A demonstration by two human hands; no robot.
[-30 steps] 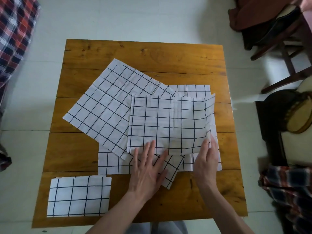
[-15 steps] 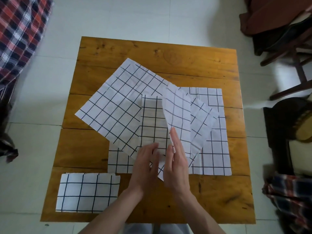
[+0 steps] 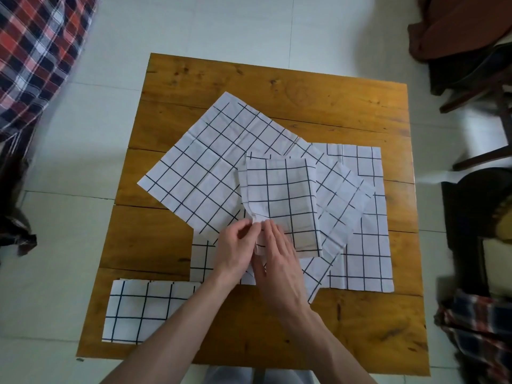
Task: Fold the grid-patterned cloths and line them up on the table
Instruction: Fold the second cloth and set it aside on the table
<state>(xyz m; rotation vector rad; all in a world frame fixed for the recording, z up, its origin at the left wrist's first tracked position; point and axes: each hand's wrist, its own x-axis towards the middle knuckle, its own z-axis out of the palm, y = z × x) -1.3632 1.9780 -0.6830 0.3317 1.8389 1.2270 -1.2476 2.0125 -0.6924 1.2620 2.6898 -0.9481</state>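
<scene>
Cloth (image 3: 279, 200), folded over, lies atop two spread cloths (image 3: 210, 167) mid-table (image 3: 249, 79). Left hand (image 3: 235, 250) pinches its crumpled near-left corner; right hand (image 3: 277, 253) lies flat on its near edge, fingers straight. One finished folded cloth (image 3: 138, 311) sits alone at the table's near-left corner.

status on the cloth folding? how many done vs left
Done: one folded cloth sits at the table's near-left corner. In hand: left hand pinches and right hand presses the half-folded cloth. Left: at least two open cloths, the tilted cloth and the square cloth.
</scene>
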